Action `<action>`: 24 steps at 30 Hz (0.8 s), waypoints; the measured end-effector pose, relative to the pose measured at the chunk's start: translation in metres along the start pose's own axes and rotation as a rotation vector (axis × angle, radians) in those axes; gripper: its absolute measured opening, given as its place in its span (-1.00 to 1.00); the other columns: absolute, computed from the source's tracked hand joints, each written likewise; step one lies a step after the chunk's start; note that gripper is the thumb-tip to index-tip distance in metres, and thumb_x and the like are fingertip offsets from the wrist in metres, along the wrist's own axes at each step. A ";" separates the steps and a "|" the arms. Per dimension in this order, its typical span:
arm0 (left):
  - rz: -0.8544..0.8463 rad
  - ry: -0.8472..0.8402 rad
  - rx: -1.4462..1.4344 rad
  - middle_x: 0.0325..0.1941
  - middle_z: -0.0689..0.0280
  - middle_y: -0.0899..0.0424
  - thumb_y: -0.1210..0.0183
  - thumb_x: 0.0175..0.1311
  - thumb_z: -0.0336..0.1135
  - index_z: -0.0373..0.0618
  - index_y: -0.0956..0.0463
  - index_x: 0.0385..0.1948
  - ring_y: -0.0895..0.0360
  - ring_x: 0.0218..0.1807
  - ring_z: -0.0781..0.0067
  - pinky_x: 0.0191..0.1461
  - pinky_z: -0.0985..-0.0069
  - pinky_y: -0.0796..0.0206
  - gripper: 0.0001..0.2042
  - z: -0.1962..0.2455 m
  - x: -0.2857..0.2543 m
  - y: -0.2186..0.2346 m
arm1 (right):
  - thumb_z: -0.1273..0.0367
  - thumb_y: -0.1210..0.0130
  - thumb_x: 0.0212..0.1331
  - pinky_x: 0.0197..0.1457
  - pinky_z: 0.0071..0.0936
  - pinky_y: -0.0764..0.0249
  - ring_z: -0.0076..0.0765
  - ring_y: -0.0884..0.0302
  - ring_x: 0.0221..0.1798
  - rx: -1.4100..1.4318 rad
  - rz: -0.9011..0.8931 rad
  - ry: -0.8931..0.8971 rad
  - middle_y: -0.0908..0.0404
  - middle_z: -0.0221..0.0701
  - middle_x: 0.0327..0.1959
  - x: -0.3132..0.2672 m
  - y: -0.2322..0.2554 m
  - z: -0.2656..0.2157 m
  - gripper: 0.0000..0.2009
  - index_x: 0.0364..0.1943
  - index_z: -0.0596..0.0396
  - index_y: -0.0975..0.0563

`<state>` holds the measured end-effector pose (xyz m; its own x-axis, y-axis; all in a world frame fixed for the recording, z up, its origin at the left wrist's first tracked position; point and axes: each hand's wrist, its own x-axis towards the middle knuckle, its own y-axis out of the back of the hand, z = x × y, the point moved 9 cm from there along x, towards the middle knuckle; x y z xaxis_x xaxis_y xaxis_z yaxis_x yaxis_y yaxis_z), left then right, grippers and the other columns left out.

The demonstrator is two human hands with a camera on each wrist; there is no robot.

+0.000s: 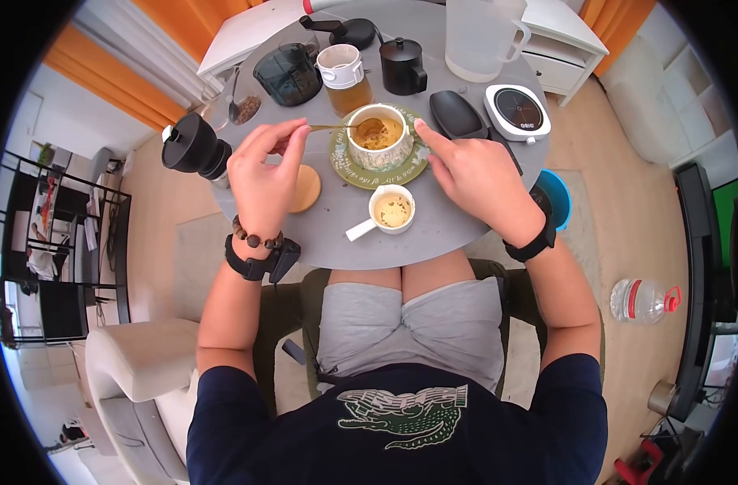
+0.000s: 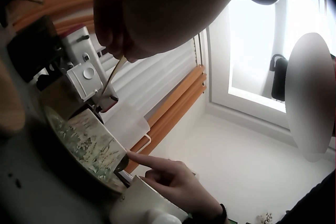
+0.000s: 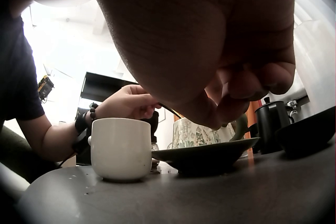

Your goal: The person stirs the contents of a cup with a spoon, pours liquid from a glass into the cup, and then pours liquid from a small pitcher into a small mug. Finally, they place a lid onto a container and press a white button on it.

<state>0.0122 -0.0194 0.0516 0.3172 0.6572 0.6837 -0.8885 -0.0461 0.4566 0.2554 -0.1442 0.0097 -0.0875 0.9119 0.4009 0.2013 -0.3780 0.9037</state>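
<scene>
My left hand (image 1: 268, 153) pinches the thin handle of a spoon (image 1: 330, 126) between thumb and fingertips. The spoon's bowl dips into a patterned cup (image 1: 382, 158) of yellowish-brown liquid with a foamy, speckled surface. Beneath that cup lies a green saucer (image 1: 341, 165) with lettering on its rim. My right hand (image 1: 483, 176) stretches its index finger to the cup's right rim, above the handle; its other fingers bend toward the palm. Nearer me stands a small white side-handled pot (image 3: 121, 148), holding pale liquid with dark flecks.
Behind the cup are a white-topped jar (image 1: 340, 68), a dark clear container (image 1: 288, 74) and a black pitcher (image 1: 403, 68). A black tray (image 1: 458, 115) and a white scale (image 1: 517, 111) lie right. A grinder (image 1: 195, 145) and wooden lid (image 1: 306, 191) are left.
</scene>
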 end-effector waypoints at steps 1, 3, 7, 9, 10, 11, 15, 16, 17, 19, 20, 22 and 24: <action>-0.006 -0.002 0.001 -0.26 0.21 -0.87 -0.48 0.44 -0.48 -0.24 -0.88 -0.06 -0.74 -0.32 0.51 -0.15 0.54 -0.56 -0.87 0.002 0.000 0.000 | 0.38 -0.26 0.46 -0.31 -0.05 -0.66 0.03 -0.78 -0.39 -0.001 -0.001 0.000 -0.74 -0.17 -0.49 0.000 0.000 0.000 -0.52 0.44 0.11 -0.64; -0.126 0.033 0.004 -0.20 0.25 -0.89 -0.47 0.49 -0.46 -0.26 -0.87 0.00 -0.78 -0.23 0.57 -0.05 0.58 -0.60 -0.84 0.004 -0.003 -0.009 | 0.37 -0.26 0.48 -0.28 -0.04 -0.66 0.04 -0.77 -0.38 -0.001 -0.023 -0.017 -0.76 -0.18 -0.46 0.000 -0.002 0.002 -0.50 0.48 0.06 -0.61; -0.147 0.043 -0.007 -0.20 0.26 -0.89 -0.47 0.50 -0.45 -0.26 -0.88 0.00 -0.78 -0.23 0.58 -0.05 0.58 -0.60 -0.84 0.002 -0.004 -0.013 | 0.36 -0.26 0.49 -0.26 -0.03 -0.66 0.06 -0.76 -0.37 -0.006 -0.026 -0.019 -0.77 -0.20 -0.44 -0.001 -0.004 0.004 -0.47 0.53 0.01 -0.58; -0.030 0.023 0.022 -0.24 0.22 -0.87 -0.48 0.44 -0.47 -0.24 -0.88 -0.05 -0.74 -0.32 0.52 -0.14 0.54 -0.57 -0.86 0.000 0.000 -0.003 | 0.36 -0.26 0.50 -0.26 -0.03 -0.66 0.06 -0.76 -0.37 -0.004 -0.028 -0.021 -0.77 -0.20 -0.44 -0.001 -0.005 0.004 -0.48 0.53 0.02 -0.59; -0.033 0.022 0.023 -0.24 0.22 -0.87 -0.48 0.44 -0.47 -0.24 -0.88 -0.05 -0.74 -0.32 0.52 -0.14 0.54 -0.57 -0.86 -0.002 0.000 -0.003 | 0.36 -0.25 0.50 -0.26 -0.03 -0.66 0.06 -0.77 -0.37 -0.005 -0.030 -0.020 -0.77 -0.20 -0.44 -0.001 -0.005 0.004 -0.48 0.52 0.02 -0.59; -0.019 0.024 0.026 -0.24 0.22 -0.88 -0.48 0.44 -0.47 -0.24 -0.88 -0.05 -0.75 -0.31 0.52 -0.14 0.55 -0.57 -0.86 -0.004 0.001 -0.001 | 0.36 -0.25 0.50 -0.26 -0.03 -0.66 0.06 -0.77 -0.37 -0.003 -0.028 -0.022 -0.77 -0.20 -0.44 -0.001 -0.004 0.004 -0.48 0.52 0.02 -0.59; -0.056 0.047 -0.002 -0.24 0.22 -0.89 -0.48 0.45 -0.46 -0.24 -0.89 -0.05 -0.76 -0.30 0.52 -0.13 0.55 -0.58 -0.86 -0.001 0.000 -0.004 | 0.36 -0.25 0.50 -0.26 -0.03 -0.66 0.06 -0.77 -0.36 -0.017 -0.038 -0.029 -0.77 -0.19 -0.44 -0.001 -0.005 0.004 -0.48 0.53 0.02 -0.58; -0.058 0.046 -0.002 -0.24 0.22 -0.89 -0.48 0.45 -0.46 -0.24 -0.89 -0.05 -0.76 -0.30 0.52 -0.13 0.55 -0.58 -0.86 0.000 -0.001 -0.005 | 0.36 -0.25 0.51 -0.26 -0.03 -0.67 0.06 -0.77 -0.36 -0.012 -0.034 -0.027 -0.77 -0.19 -0.44 -0.001 -0.005 0.004 -0.48 0.53 0.02 -0.58; -0.076 0.044 -0.016 -0.24 0.22 -0.89 -0.48 0.45 -0.46 -0.24 -0.89 -0.05 -0.75 -0.30 0.53 -0.13 0.55 -0.58 -0.86 0.001 -0.002 -0.007 | 0.36 -0.25 0.51 -0.26 -0.03 -0.67 0.06 -0.77 -0.36 -0.011 -0.034 -0.030 -0.77 -0.19 -0.44 -0.001 -0.005 0.004 -0.48 0.53 0.02 -0.58; -0.096 0.043 -0.030 -0.24 0.22 -0.89 -0.49 0.45 -0.46 -0.24 -0.89 -0.05 -0.75 -0.30 0.53 -0.13 0.55 -0.58 -0.86 0.001 -0.003 -0.009 | 0.36 -0.24 0.51 -0.25 -0.03 -0.67 0.06 -0.77 -0.36 -0.016 -0.040 -0.029 -0.77 -0.19 -0.44 -0.001 -0.004 0.003 -0.48 0.53 0.02 -0.58; -0.082 0.045 -0.030 -0.24 0.22 -0.88 -0.49 0.45 -0.46 -0.24 -0.89 -0.05 -0.75 -0.30 0.53 -0.13 0.55 -0.57 -0.86 0.000 -0.002 -0.008 | 0.36 -0.24 0.51 -0.25 -0.03 -0.67 0.06 -0.77 -0.36 -0.015 -0.040 -0.031 -0.77 -0.19 -0.44 -0.001 -0.004 0.004 -0.48 0.53 0.02 -0.58; -0.069 0.046 -0.029 -0.25 0.22 -0.88 -0.49 0.45 -0.46 -0.24 -0.89 -0.05 -0.74 -0.31 0.54 -0.13 0.55 -0.57 -0.86 -0.003 -0.001 -0.007 | 0.35 -0.24 0.51 -0.25 -0.04 -0.67 0.05 -0.77 -0.36 -0.027 -0.043 -0.027 -0.77 -0.19 -0.44 -0.001 -0.005 0.004 -0.48 0.53 0.02 -0.59; -0.008 -0.002 0.020 -0.26 0.22 -0.87 -0.49 0.45 -0.46 -0.24 -0.88 -0.05 -0.74 -0.31 0.54 -0.13 0.55 -0.57 -0.86 -0.003 0.000 -0.001 | 0.35 -0.24 0.51 -0.25 -0.04 -0.67 0.05 -0.77 -0.36 -0.027 -0.044 -0.028 -0.77 -0.19 -0.44 -0.001 -0.005 0.004 -0.48 0.53 0.02 -0.59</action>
<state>0.0123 -0.0173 0.0499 0.3248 0.6563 0.6810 -0.8791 -0.0560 0.4733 0.2581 -0.1426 0.0040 -0.0680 0.9318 0.3565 0.1711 -0.3412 0.9243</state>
